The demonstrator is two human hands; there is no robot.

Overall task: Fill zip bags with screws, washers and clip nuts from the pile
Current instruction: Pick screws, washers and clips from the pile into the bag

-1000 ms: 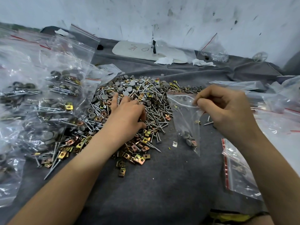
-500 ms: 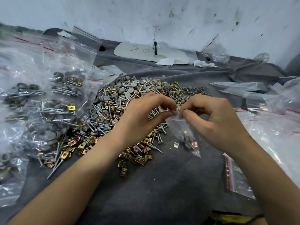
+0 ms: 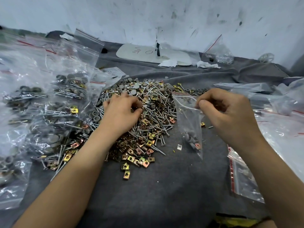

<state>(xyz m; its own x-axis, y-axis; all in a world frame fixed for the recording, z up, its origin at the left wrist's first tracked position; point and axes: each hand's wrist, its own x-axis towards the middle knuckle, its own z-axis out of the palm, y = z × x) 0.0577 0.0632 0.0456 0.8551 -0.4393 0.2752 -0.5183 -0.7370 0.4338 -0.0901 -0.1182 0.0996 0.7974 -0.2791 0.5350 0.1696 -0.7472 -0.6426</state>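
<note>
a creased grey cloth (image 3: 148, 199) covers the surface. mid-cloth sits a pile (image 3: 153, 122) of screws (image 3: 158, 112), washers (image 3: 135, 87) and clip nuts (image 3: 131, 152), with a stray nut (image 3: 126, 174) just in front. filled bags (image 3: 49, 104) lie heaped at left, flat bags (image 3: 279, 134) at right, a white board (image 3: 139, 52) and paper scraps (image 3: 169, 63) at the back.

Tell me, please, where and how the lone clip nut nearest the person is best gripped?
Pinch the clip nut across its left and right edges, coming straight down from above. It lies flat on the grey cloth, with bare cloth on both sides for fingertips; another nut sits by its far edge. The left hand suits, since the right hand holds the zip bag.
</note>
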